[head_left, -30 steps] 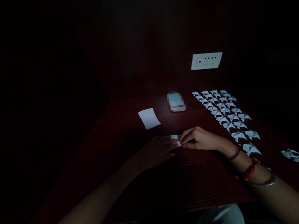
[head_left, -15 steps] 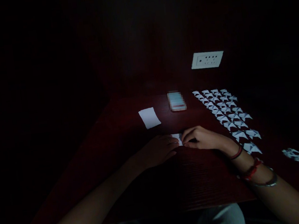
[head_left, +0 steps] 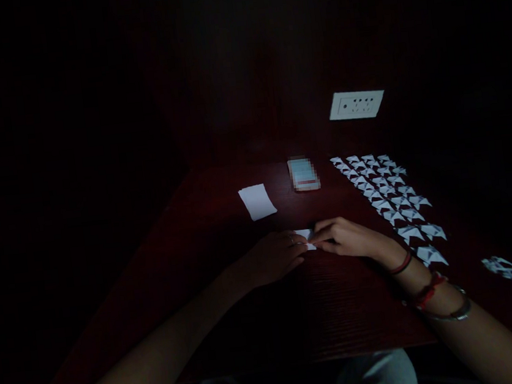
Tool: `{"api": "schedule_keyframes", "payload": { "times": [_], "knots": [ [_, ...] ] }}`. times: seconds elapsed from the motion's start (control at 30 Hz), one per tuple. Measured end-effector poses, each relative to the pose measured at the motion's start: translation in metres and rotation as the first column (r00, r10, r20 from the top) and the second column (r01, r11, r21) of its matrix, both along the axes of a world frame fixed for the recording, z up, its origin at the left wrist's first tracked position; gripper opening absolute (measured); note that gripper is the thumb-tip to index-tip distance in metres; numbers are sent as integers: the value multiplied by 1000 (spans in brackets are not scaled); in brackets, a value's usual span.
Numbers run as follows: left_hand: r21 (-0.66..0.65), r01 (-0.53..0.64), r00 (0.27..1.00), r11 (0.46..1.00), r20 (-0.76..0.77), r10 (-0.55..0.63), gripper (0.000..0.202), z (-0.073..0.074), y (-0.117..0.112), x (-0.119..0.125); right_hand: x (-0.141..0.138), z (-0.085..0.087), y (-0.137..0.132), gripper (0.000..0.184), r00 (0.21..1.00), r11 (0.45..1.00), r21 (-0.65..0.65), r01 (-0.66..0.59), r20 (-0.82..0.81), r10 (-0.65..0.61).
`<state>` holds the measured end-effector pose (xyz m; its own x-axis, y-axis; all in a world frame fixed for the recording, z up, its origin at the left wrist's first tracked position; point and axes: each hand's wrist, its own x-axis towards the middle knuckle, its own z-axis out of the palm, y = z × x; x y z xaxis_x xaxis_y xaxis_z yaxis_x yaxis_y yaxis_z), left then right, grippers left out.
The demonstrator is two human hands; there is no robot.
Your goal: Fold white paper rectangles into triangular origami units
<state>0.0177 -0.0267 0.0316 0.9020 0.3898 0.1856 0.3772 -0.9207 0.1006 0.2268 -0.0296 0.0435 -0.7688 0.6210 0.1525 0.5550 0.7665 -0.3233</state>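
A small folded piece of white paper (head_left: 309, 233) lies on the dark red table, mostly covered by my fingers. My left hand (head_left: 279, 256), with a ring on one finger, presses on the paper's left part, its fingers close together. From the other side, my right hand (head_left: 339, 237) grips the paper, thumb and fingertips closed together near the left fingertips. Beyond my hands rests a stack of white paper sheets (head_left: 258, 203). Several folded white paper figures (head_left: 409, 234) stand in slanting rows to the right of my right hand.
A phone-like object (head_left: 304, 174) with a blurred-out face lies at the back of the table (head_left: 186, 224). A white socket plate (head_left: 357, 104) is on the wall behind. Near the right edge sits a small cluster of thin white pieces (head_left: 502, 267).
My right fingertips have moved slightly on the paper, meeting the left fingertips at its middle. More of the paper's upper part shows. The other things have stayed put.
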Motion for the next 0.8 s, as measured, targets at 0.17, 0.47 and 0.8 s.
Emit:
{"api": "schedule_keyframes", "payload": {
  "times": [0.17,0.47,0.8],
  "knots": [
    [18,-18,1000,1000,14,18,23,-4,1,0,0,2,-1,22,998,999,33,14,61,-16],
    [28,-33,999,999,6,32,23,-10,2,0,8,4,0,23,993,998,60,29,115,-36],
    [30,-13,1000,999,21,13,25,-11,3,0,4,1,0,25,995,998,69,13,93,-19]
  ]
}}
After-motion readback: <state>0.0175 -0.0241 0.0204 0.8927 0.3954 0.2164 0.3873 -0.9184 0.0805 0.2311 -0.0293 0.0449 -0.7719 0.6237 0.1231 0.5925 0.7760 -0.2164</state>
